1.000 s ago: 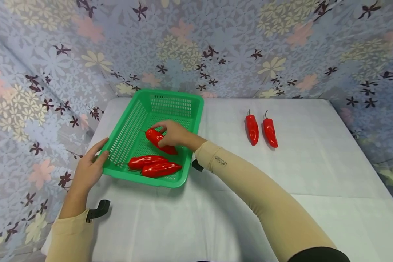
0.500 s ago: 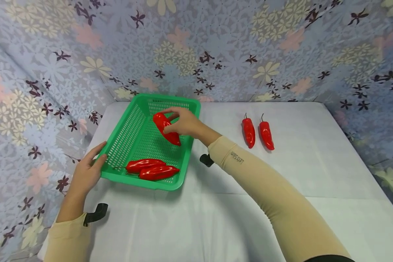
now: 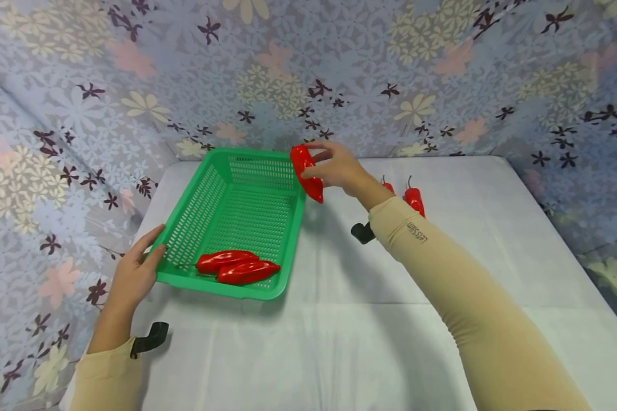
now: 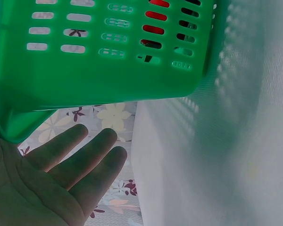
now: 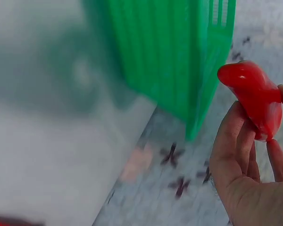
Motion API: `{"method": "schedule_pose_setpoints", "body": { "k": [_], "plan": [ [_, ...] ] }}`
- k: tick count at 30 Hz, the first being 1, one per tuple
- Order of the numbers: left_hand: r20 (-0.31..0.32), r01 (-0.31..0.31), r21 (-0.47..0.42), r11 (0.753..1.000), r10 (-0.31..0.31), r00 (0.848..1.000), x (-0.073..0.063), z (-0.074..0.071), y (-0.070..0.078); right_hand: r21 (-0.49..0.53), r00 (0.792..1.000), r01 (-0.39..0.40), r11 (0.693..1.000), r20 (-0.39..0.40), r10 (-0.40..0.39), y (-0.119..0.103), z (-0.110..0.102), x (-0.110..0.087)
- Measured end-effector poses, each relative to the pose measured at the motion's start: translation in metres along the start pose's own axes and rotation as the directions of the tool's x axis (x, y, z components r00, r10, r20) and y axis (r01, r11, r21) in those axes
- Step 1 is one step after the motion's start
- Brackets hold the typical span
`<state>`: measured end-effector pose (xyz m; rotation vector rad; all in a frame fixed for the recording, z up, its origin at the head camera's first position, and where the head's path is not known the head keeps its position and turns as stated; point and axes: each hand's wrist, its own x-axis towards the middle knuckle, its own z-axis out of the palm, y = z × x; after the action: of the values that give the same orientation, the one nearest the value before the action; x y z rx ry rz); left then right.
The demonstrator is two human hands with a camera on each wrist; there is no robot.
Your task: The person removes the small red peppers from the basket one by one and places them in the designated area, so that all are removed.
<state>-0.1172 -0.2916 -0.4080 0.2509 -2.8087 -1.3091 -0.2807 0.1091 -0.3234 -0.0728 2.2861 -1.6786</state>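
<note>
I had the right hand (image 3: pixel 337 166) pinching a red pepper (image 5: pixel 255 92), slanted far-left to near-right, by the green basket (image 3: pixel 221 289) the left hand (image 3: pixel 135 269) gripped.

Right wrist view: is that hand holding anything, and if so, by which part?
Yes, a red pepper, in the right hand's grip. It is held around its middle and toward the broader stem end; the tapered tip is free.

Right hand (image 3: pixel 337 167) carried pepper (image 3: pixel 299 160) to basket's right rim (image 3: pixel 294 240)
</note>
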Motion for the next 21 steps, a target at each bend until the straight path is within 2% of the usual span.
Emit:
{"method": "schedule_pose_setpoints", "body": {
  "k": [3,8,16,21],
  "plan": [
    [0.002,0.007,-0.003,1.000,-0.007,1.000,0.000,0.000,0.000,-0.049,0.996,-0.059,0.997,-0.065,0.056,0.005,-0.025,-0.002],
    [-0.006,0.016,0.014,1.000,-0.016,1.000,-0.001,0.000,0.000,-0.097,0.976,-0.152,0.984,-0.171,0.134,0.016,-0.071,-0.009],
    [-0.017,0.029,0.024,0.999,-0.029,0.999,0.000,0.001,0.001,-0.110,0.931,-0.208,0.972,-0.326,0.162,0.044,-0.141,-0.023],
    [-0.016,0.037,0.006,0.999,-0.037,0.999,0.000,0.003,0.001,-0.139,0.907,-0.257,0.956,-0.375,0.189,0.070,-0.172,-0.035]
  ]
}}
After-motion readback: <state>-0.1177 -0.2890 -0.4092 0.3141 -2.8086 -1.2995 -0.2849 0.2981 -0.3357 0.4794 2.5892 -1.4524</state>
